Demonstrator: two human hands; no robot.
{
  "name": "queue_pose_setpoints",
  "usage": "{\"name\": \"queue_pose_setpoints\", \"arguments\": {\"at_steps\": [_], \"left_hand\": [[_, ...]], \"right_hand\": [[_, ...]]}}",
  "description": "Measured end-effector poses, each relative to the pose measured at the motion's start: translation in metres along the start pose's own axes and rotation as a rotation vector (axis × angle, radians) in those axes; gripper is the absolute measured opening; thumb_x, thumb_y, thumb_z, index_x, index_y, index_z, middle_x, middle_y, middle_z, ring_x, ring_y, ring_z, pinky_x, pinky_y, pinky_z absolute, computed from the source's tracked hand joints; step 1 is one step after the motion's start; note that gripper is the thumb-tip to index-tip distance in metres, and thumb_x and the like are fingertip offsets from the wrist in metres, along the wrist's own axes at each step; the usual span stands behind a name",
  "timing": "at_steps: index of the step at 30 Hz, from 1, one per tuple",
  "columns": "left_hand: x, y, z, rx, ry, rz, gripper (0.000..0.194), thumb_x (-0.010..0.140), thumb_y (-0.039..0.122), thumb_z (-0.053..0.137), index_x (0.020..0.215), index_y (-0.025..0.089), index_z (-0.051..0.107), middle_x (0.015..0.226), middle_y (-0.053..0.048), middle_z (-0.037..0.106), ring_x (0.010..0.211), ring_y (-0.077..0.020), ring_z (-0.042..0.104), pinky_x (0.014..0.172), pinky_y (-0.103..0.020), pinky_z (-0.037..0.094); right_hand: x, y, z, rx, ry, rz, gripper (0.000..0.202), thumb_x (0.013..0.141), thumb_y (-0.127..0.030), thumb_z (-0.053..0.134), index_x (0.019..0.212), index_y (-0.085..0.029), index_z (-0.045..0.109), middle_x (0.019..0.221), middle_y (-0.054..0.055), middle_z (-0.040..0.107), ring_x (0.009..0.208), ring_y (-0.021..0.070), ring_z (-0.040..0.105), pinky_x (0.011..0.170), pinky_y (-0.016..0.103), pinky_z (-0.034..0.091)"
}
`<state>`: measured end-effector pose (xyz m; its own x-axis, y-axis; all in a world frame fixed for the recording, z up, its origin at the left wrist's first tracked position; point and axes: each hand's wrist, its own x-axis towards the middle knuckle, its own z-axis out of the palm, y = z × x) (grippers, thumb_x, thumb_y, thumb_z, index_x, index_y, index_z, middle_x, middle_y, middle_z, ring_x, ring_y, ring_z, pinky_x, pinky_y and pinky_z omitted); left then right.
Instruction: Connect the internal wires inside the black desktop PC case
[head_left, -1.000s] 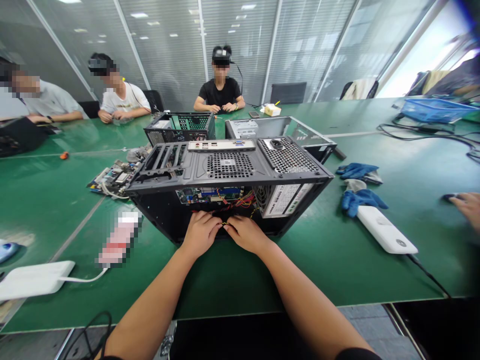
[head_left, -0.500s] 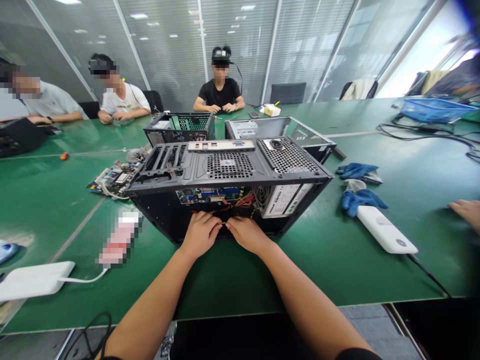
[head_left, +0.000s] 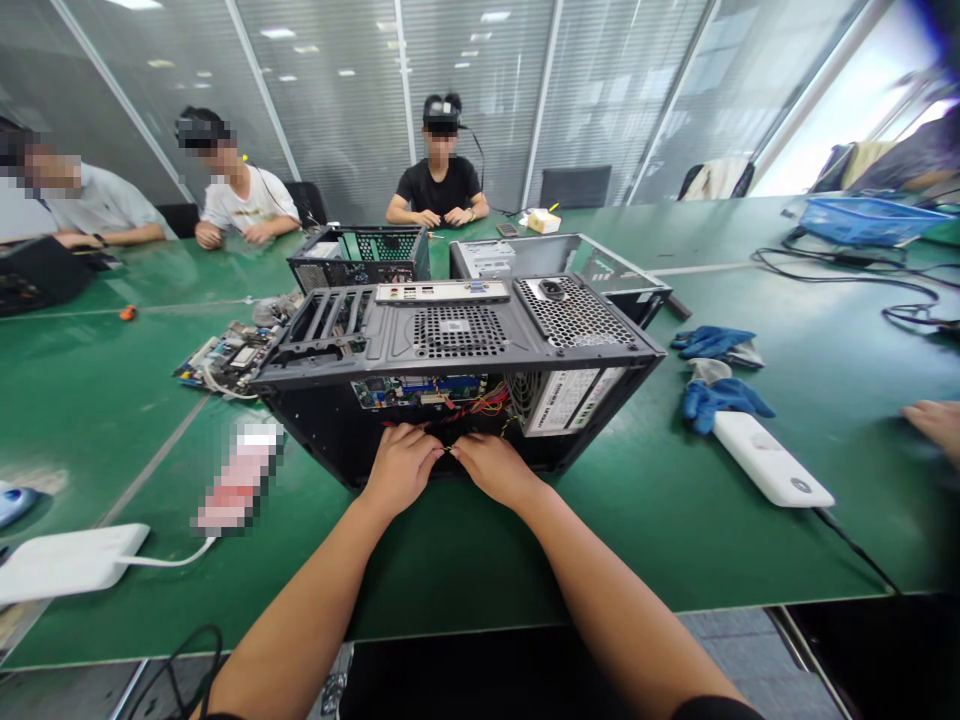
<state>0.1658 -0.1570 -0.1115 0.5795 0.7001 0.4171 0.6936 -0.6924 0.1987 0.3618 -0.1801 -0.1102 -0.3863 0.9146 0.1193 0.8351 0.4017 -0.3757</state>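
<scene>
Green table (head_left: 442,570) beneath, fingers (head_left: 429,456) apparently pinch wire (head_left: 448,449) near a blurred label (head_left: 576,402).

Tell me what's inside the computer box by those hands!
Inside the computer box: a circuit board, colourful wires and a power box with a fan. The left hand and right hand, holding a thin wire, hide part of the inside; what's behind them can't be seen.

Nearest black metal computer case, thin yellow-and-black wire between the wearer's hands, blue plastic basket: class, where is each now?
Black metal computer case (head_left: 459,366), head view: near edge of its upward-facing panel.
Thin yellow-and-black wire (head_left: 448,448), head view: short exposed stretch.
Blue plastic basket (head_left: 855,226), head view: near side wall.
</scene>
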Motion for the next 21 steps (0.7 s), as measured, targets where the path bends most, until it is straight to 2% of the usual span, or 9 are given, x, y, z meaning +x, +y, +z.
{"name": "queue_pose_setpoints", "arguments": {"at_steps": [12, 21], "left_hand": [[-0.0019, 0.0, 0.0011, -0.021, 0.059, -0.015, 0.015, 0.096, 0.028, 0.054, 0.09, 0.021, 0.066, 0.086, -0.003, 0.067, 0.089, -0.0221, 0.055, 0.08, -0.036, 0.039], [-0.0006, -0.0004, 0.0016, -0.009, -0.014, -0.028, 0.018, 0.098, 0.027, 0.05, 0.091, 0.022, 0.065, 0.087, -0.003, 0.067, 0.09, -0.022, 0.055, 0.081, -0.037, 0.039]], "right_hand": [[-0.0005, 0.0018, 0.0023, 0.087, 0.072, -0.029, 0.026, 0.102, -0.024, 0.042, 0.089, -0.017, 0.064, 0.089, 0.006, 0.067, 0.087, 0.0171, 0.062, 0.076, 0.027, 0.042], [0.0002, 0.0002, 0.0, 0.016, 0.019, -0.016, 0.024, 0.102, -0.022, 0.044, 0.091, -0.017, 0.065, 0.09, 0.006, 0.067, 0.085, 0.0161, 0.062, 0.072, 0.025, 0.041]]}}
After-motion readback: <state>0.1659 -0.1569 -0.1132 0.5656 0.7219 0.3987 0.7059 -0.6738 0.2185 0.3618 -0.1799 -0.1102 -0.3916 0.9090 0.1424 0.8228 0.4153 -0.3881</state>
